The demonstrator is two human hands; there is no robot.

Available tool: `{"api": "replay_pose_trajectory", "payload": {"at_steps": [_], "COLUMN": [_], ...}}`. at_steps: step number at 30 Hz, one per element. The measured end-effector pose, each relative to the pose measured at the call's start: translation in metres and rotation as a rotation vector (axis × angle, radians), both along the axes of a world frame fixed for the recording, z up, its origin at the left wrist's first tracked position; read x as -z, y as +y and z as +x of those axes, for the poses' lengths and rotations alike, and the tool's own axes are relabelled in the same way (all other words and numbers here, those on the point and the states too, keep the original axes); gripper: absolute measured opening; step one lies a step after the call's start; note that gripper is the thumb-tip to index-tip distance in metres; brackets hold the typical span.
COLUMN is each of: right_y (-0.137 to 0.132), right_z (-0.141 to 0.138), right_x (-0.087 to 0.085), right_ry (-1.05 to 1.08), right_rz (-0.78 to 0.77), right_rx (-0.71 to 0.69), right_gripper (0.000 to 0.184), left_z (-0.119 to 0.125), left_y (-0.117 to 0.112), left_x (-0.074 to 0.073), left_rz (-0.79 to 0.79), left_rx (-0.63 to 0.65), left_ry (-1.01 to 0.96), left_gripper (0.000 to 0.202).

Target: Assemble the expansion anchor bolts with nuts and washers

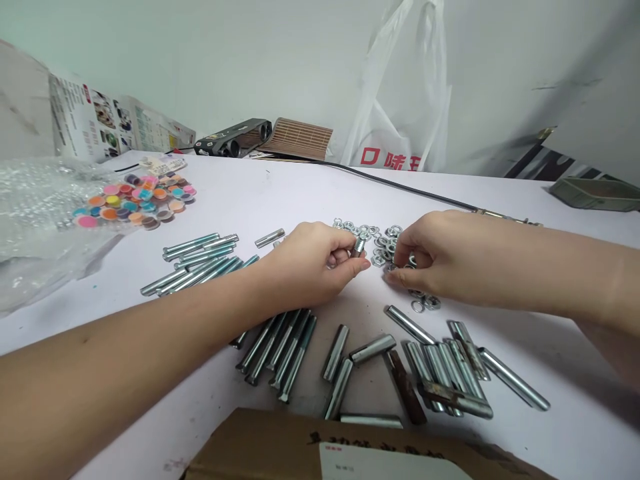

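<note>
My left hand (313, 263) is closed around a metal bolt (358, 246), whose end sticks out between thumb and fingers. My right hand (434, 257) rests on the white table with its fingers curled over a heap of small nuts and washers (380, 240); what the fingertips pinch is hidden. Below my hands lie several metal sleeves (445, 373) and a bundle of long bolts (283, 347). Another group of long bolts (200, 260) lies to the left.
A brown cardboard box (320, 447) sits at the near edge. Bubble wrap (35, 220) and colourful round discs (135, 200) lie at the left. A black cable (400, 188), a white plastic bag (400, 120), a black device (235, 139) and a grey tray (595, 193) line the back.
</note>
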State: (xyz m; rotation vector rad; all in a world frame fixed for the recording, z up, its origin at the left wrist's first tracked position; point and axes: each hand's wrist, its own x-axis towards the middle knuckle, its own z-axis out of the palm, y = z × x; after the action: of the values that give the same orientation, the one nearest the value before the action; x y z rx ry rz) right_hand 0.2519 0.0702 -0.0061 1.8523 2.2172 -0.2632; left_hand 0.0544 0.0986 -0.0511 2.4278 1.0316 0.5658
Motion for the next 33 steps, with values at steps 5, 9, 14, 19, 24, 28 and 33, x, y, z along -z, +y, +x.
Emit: {"api": "replay_pose_trajectory", "payload": {"at_steps": [5, 9, 14, 19, 24, 28, 33], "right_y": [0.004, 0.012, 0.018, 0.019, 0.020, 0.020, 0.018], "right_z": [0.000, 0.003, 0.007, 0.006, 0.010, 0.013, 0.012], "right_x": [0.000, 0.007, 0.010, 0.007, 0.005, 0.004, 0.000], "right_ry": [0.084, 0.132, 0.175, 0.212, 0.259, 0.278, 0.315], "right_rz": [0.060, 0.126, 0.007, -0.040, -0.031, -0.020, -0.080], "right_rx": [0.036, 0.026, 0.032, 0.063, 0.069, 0.079, 0.089], "right_gripper": [0.030, 0.030, 0.020, 0.022, 0.031, 0.036, 0.041], "left_z": [0.000, 0.000, 0.000, -0.001, 0.000, 0.000, -0.001], "left_y": [0.001, 0.001, 0.002, 0.002, 0.001, 0.000, 0.000], "left_x": [0.002, 0.004, 0.004, 0.004, 0.003, 0.002, 0.002], "left_rz": [0.018, 0.021, 0.004, -0.019, -0.011, -0.030, -0.035], "left_rx": [-0.002, -0.003, -0.008, -0.009, -0.007, -0.009, -0.005], "left_ry": [0.006, 0.007, 0.009, 0.020, 0.025, 0.023, 0.027], "left_gripper": [0.032, 0.032, 0.031, 0.028, 0.031, 0.030, 0.028]}}
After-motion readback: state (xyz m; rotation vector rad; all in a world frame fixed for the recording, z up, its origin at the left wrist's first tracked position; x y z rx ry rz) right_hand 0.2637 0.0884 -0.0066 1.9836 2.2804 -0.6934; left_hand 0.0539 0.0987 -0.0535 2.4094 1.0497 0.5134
